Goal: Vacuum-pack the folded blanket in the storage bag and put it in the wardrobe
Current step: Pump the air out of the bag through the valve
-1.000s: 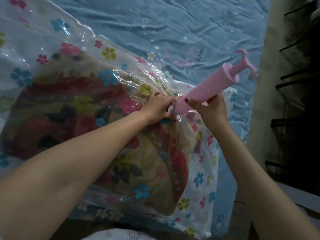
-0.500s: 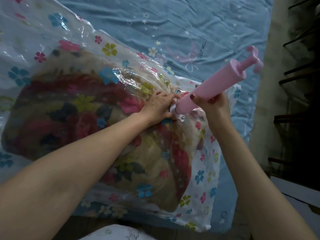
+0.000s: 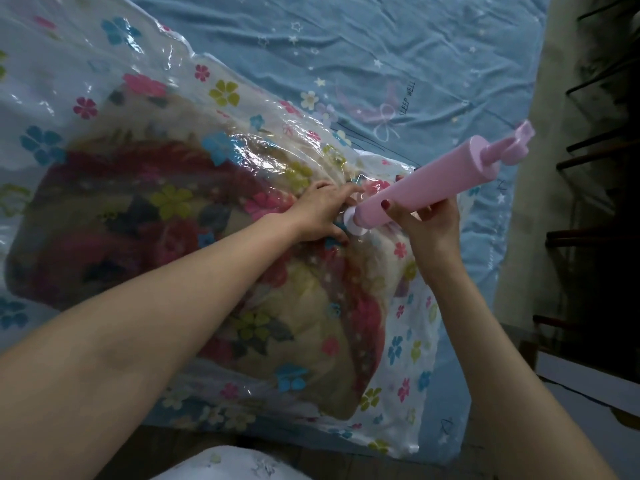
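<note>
Right hand (image 3: 427, 226) gripping pink pump (image 3: 420, 190), left hand (image 3: 320, 211) flat on storage bag (image 3: 408, 358), bedsheet (image 3: 398, 46) reading "SLEEP WELL"

Bare forearms, dark red polish on the right hand (image 3: 429, 230) nails.

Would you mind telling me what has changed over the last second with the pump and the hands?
Little changed. The pink pump tilted slightly, its plunger handle ending up edge-on to the camera. The right hand keeps gripping the barrel; the left hand stays pressed on the storage bag beside the nozzle. The blanket lies unmoved.
</note>
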